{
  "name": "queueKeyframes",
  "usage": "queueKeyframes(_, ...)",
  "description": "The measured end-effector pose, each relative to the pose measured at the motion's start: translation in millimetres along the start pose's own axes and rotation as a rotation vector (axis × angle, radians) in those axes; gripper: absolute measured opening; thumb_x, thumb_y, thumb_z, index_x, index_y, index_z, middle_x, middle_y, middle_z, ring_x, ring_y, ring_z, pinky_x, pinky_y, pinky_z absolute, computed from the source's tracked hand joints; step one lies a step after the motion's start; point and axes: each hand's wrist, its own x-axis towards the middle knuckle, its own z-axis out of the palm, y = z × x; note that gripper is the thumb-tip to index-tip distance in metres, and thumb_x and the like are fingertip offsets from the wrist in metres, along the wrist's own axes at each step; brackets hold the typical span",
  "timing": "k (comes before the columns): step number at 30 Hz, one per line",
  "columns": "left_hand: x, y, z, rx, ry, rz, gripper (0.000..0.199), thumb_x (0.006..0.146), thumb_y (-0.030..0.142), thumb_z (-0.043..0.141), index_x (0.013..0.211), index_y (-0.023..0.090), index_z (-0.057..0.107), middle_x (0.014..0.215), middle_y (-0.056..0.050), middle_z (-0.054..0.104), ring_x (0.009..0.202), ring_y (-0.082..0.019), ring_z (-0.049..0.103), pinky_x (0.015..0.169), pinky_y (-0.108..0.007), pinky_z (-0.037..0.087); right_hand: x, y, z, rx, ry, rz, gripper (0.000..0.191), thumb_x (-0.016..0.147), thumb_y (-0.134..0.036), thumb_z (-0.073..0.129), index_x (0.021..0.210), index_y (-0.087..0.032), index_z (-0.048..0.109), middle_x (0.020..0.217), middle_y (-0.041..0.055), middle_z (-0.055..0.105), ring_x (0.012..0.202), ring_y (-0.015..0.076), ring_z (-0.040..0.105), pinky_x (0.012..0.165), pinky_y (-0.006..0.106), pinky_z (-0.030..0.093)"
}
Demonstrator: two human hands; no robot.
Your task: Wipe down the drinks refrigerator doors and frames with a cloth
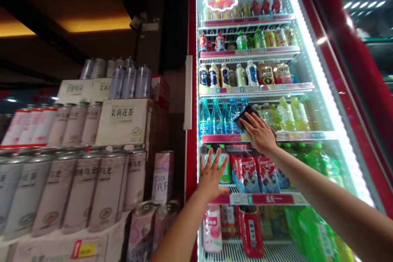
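Note:
My right hand presses a dark cloth flat against the glass door of a lit drinks fridge. The cloth sticks out past the fingertips, in front of the shelf with blue bottles. Lower and to the left, my left hand has its fingers spread at the glass, holding nothing. Behind it are a green-labelled bottle and red drink packs, seen through the door. The fridge's red frame and white door handle lie left of both hands.
Rows of tall cans and a white carton are stacked on the left, close to my left arm. Pink cans stand beside the fridge frame. Another red-framed fridge adjoins on the right.

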Motion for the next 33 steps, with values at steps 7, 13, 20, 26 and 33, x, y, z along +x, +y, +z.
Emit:
queueKeyframes(7,-37.7,4.3,-6.1,0.051,0.017,-0.111,0.135,0.063,0.04,0.091,0.163,0.023,0.002,0.17,-0.017,-0.002,0.156,-0.038,0.0,0.123,-0.065,0.02,-36.2,-61.5,6.3,0.089,-0.07,-0.461,0.052,0.1,-0.027,0.051,0.151,-0.033,0.046,0.163,0.0006,0.039,0.153,0.0243,0.029,0.122,0.051,0.031)
queueKeyframes(13,-83.3,-20.2,-25.5,0.142,0.017,-0.202,0.147,0.054,0.033,0.097,0.163,0.021,-0.001,0.17,-0.019,0.003,0.156,-0.039,0.0,0.124,-0.063,0.021,14.7,-69.3,17.3,0.072,0.055,-0.104,0.047,0.101,-0.032,0.047,0.149,-0.029,0.05,0.16,0.0051,0.043,0.15,0.0289,0.035,0.116,0.055,0.038)
queueKeyframes(20,-97.6,-39.0,-19.6,0.138,-0.056,-0.185,0.131,0.06,0.031,0.092,0.162,0.02,0.012,0.17,-0.017,0.01,0.157,-0.036,0.007,0.125,-0.059,0.023,42.5,-130.6,27.2,0.181,-0.003,-0.181,0.051,0.096,-0.014,0.046,0.142,-0.032,0.058,0.153,0.0049,0.053,0.137,0.0315,0.048,0.105,0.053,0.047)
queueKeyframes(26,-59.7,-58.0,-56.5,0.188,0.164,-0.219,0.105,0.085,0.032,0.069,0.162,0.013,0.0,0.17,-0.017,0.003,0.156,-0.033,-0.005,0.126,-0.058,0.019,86.0,-145.4,0.7,0.257,0.127,-0.139,0.061,0.094,-0.01,0.042,0.151,-0.032,0.048,0.158,0.004,0.046,0.136,0.0299,0.045,0.109,0.051,0.045)
queueKeyframes(33,2.0,-77.0,-92.2,0.178,0.213,-0.214,0.106,0.085,0.03,0.063,0.16,0.007,-0.008,0.17,-0.016,0.004,0.158,-0.027,-0.001,0.128,-0.05,0.015,197.5,-149.6,-20.8,0.192,-0.064,-0.178,0.055,0.096,-0.01,0.039,0.148,-0.024,0.054,0.159,0.0077,0.044,0.137,0.0315,0.047,0.108,0.047,0.049)
